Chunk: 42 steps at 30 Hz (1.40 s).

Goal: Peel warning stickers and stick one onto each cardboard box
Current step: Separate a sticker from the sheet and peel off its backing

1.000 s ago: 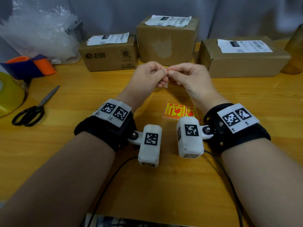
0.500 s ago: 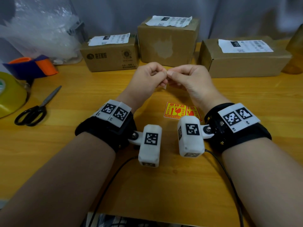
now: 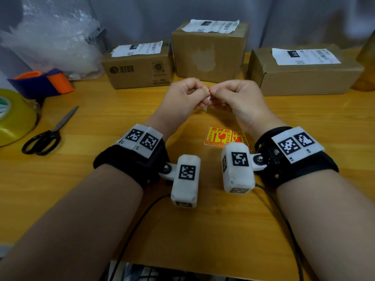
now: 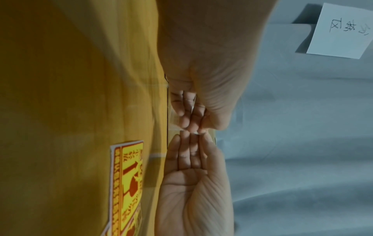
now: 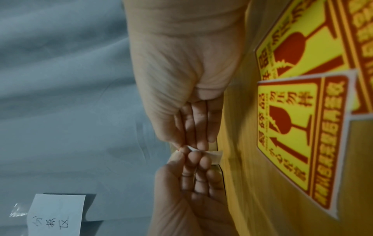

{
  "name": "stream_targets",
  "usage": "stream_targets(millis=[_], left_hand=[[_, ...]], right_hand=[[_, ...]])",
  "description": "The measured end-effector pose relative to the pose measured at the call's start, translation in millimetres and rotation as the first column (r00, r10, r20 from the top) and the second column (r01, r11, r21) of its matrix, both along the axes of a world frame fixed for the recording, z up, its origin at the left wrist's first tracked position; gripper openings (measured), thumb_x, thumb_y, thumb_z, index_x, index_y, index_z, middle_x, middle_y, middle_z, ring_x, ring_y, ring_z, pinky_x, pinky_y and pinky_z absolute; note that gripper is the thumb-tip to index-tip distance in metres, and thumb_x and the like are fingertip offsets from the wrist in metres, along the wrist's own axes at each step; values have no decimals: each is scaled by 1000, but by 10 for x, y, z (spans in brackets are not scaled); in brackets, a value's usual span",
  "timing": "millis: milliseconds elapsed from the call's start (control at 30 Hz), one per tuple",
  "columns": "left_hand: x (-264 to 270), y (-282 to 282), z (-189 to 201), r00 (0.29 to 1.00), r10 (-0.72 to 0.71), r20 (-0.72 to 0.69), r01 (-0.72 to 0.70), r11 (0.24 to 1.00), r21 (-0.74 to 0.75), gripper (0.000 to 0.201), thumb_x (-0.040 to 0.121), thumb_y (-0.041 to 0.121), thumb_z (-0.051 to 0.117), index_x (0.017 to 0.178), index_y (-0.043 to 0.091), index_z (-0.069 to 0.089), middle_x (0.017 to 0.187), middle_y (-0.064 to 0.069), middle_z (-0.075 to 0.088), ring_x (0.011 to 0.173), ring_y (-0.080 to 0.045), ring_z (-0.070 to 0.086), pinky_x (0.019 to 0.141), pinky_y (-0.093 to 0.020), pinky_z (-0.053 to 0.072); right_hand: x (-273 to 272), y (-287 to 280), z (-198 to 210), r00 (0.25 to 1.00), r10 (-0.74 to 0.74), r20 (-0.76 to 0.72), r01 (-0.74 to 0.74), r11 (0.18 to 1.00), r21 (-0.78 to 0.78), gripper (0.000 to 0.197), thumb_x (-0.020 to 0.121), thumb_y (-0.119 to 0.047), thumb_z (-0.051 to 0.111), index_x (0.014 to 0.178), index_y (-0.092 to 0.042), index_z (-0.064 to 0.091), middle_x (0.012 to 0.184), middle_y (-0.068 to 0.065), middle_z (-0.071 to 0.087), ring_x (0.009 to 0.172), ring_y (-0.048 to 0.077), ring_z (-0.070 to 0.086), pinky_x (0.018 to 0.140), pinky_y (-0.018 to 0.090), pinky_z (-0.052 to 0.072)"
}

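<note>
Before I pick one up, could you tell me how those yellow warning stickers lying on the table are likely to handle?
The stickers on the table lie thin and flat, so probably light and floppy. Their overlap suggests they slide easily. The sticker pinched by the left hand and right hand looks creased, so likely easy to crumple.

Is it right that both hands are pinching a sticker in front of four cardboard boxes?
Not quite: the head view shows three boxes, not four. The rest stands: the left hand and right hand pinch one sticker in front of them.
</note>
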State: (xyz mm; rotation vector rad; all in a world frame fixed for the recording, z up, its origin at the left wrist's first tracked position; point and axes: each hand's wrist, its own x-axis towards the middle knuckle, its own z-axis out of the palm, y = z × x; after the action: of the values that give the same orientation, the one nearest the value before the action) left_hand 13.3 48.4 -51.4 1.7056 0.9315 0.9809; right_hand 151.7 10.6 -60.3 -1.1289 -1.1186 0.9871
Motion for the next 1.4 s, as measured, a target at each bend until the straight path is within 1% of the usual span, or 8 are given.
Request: stream_targets(millis=[133, 300, 500, 633, 800, 967, 1167, 1400], left_hand=[[-6, 4, 3, 1000, 6, -2, -6, 1000, -14, 17, 89, 0, 52, 77, 10, 61, 65, -2, 63, 56, -1, 59, 58, -12, 48], [-9, 4, 8, 1000, -7, -10, 7, 1000, -27, 12, 89, 2, 53, 82, 6, 62, 67, -3, 63, 59, -5, 59, 62, -14, 51], [1, 20, 0, 1000, -3, -12, 3, 1000, -20, 13, 90, 3, 54, 80, 9, 60, 68, -5, 63, 59, -6, 60, 63, -16, 52], [3, 20, 0, 1000, -9, -23, 9, 1000, 10, 16, 89, 1, 53, 77, 11, 57, 67, -4, 62, 57, -3, 60, 61, -16, 50], [11, 16, 3, 1000, -4, -22, 5, 999, 33, 19, 88, -1, 53, 74, 12, 56, 66, -3, 61, 55, 0, 58, 59, -13, 48], [19, 16, 6, 1000, -4, -28, 5, 998, 55, 19, 86, -2, 54, 74, 12, 57, 68, -3, 61, 59, -2, 59, 61, -15, 49], [0, 26, -4, 997, -6, -71, 11, 997, 70, 21, 85, -2, 54, 73, 14, 57, 67, -3, 61, 64, -11, 59, 66, -22, 51], [9, 12, 1, 997, -2, -83, 10, 995, 102, 20, 84, -1, 56, 72, 14, 57, 67, -2, 61, 60, -6, 59, 64, -22, 51]], right_hand=[[-2, 14, -7, 1000, 4, -10, -4, 1000, -13, 10, 85, 1, 61, 79, -3, 69, 56, 0, 69, 56, 8, 65, 57, 17, 53], [3, 21, -13, 1000, 6, -16, -7, 1000, -21, 11, 85, 1, 62, 78, -5, 68, 55, 0, 69, 55, 8, 65, 57, 18, 54], [-4, 18, -4, 1000, -1, 7, 1, 1000, -1, 5, 84, 0, 64, 84, 0, 69, 54, -4, 69, 53, 2, 64, 52, 12, 48], [-6, 4, 4, 1000, 14, -5, -14, 1000, 15, 5, 84, 1, 63, 81, 1, 68, 54, -3, 69, 53, 2, 64, 52, 11, 47], [-5, 2, 1, 1000, 8, -3, -7, 1000, 22, 6, 83, 1, 64, 80, 0, 69, 55, -2, 70, 56, 4, 66, 55, 12, 50], [-2, 0, 7, 1000, 1, 10, -1, 1000, 30, 9, 84, 2, 61, 80, 0, 69, 56, -2, 70, 57, 6, 67, 56, 13, 50], [13, -17, 9, 1000, 19, 21, -20, 999, 35, 5, 82, -3, 66, 79, 0, 69, 57, -2, 70, 58, 6, 66, 60, 15, 52], [33, 19, -18, 998, -3, 65, 0, 999, 44, 8, 84, -1, 63, 80, -1, 70, 61, 1, 70, 60, 10, 67, 60, 17, 52]])
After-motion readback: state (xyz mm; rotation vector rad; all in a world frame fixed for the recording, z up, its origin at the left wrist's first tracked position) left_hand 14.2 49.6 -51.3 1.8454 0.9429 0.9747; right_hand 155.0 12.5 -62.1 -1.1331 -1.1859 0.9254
